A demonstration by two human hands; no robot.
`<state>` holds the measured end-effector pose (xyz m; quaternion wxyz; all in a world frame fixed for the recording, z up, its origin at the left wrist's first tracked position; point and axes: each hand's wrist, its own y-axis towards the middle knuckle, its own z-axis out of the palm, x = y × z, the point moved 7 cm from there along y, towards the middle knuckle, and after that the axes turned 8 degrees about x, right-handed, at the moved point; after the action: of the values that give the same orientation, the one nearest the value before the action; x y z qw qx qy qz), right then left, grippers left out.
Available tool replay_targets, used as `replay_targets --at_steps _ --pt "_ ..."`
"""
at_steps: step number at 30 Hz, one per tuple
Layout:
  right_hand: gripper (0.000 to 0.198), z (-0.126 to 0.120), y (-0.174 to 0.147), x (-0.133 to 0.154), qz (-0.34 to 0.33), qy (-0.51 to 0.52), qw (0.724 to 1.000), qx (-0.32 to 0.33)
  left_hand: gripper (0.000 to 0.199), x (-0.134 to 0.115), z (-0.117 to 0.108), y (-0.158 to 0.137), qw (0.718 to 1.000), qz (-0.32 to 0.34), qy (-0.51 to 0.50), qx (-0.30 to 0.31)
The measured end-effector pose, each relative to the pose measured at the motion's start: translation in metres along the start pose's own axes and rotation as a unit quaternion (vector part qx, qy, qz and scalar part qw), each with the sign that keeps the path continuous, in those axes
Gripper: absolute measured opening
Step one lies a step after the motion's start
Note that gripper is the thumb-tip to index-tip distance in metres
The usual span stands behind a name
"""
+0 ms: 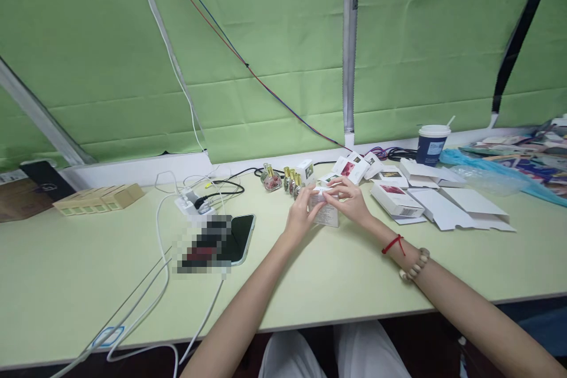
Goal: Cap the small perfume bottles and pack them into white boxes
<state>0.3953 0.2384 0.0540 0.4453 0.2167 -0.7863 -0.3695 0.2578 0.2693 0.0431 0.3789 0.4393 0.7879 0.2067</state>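
Observation:
Between my two hands a small white box [326, 216] with printed text stands upright on the table. My left hand [302, 212] grips its left side near the top. Around the top right edge, my right hand [349, 199] has its fingers closed, with the thumb near the left one. The top of the box is partly hidden by my fingers. Just behind my left hand stand several small glass bottles [290, 180] with gold caps, and a wider bottle [271, 180] with pinkish contents. Several white boxes with pictures [352, 168] lie behind my right hand.
Flattened white cartons [460, 208] and a boxed item [396, 199] lie at right, near a lidded cup [429, 146] with a straw. A phone [243, 239], power strip [195, 207] and white cables [163, 260] occupy the left. Tan boxes [100, 199] are farther left.

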Motion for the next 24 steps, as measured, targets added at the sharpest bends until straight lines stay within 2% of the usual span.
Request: replay_targets --at_steps 5,10,17,24 --pt "0.018 0.0 -0.001 -0.006 0.025 0.013 1.0 0.006 0.025 0.004 0.003 0.0 1.0 -0.005 0.001 0.01" --pt "0.02 0.0 0.0 -0.011 0.034 -0.011 0.999 0.008 0.036 0.007 0.006 -0.002 1.0 -0.011 0.012 0.023" --pt "0.015 -0.005 -0.002 0.005 -0.025 -0.151 0.988 -0.02 0.046 0.015 0.01 -0.006 0.988 -0.09 0.104 0.07" --pt "0.035 -0.003 -0.008 -0.003 -0.023 -0.154 0.988 -0.007 0.051 0.018 0.008 -0.002 0.98 -0.116 0.14 0.086"
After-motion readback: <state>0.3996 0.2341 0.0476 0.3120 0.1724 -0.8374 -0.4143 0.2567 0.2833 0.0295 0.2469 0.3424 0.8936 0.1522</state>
